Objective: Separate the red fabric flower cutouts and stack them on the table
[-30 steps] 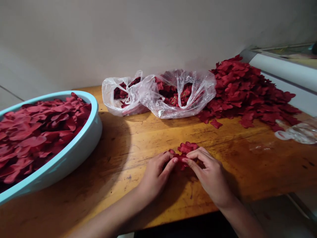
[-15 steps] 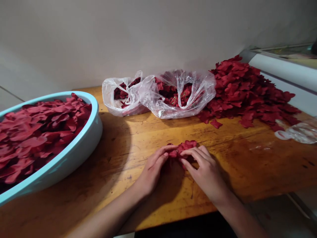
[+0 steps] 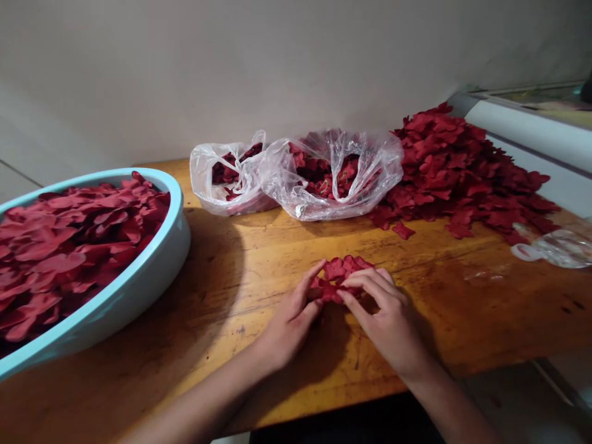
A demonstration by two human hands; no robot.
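Note:
Between my two hands, just above the table, is a small cluster of red fabric flower petals. My left hand has its thumb and forefinger closed on the cluster's left side. With thumb and fingertips, my right hand pinches the near right edge of it. A small gap shows between the upper petals and the lower ones. The fingers partly cover the lower petals, so how they are joined cannot be made out.
A light blue basin heaped with red petals stands at the left. Two clear plastic bags, a smaller one and a larger one, hold dark red pieces at the back. A red petal pile and crumpled plastic lie to the right on the wooden table.
The petal cluster now opens wider, with a gap in its middle. My left forefinger has lifted and my thumb has shifted. The right hand has turned slightly.

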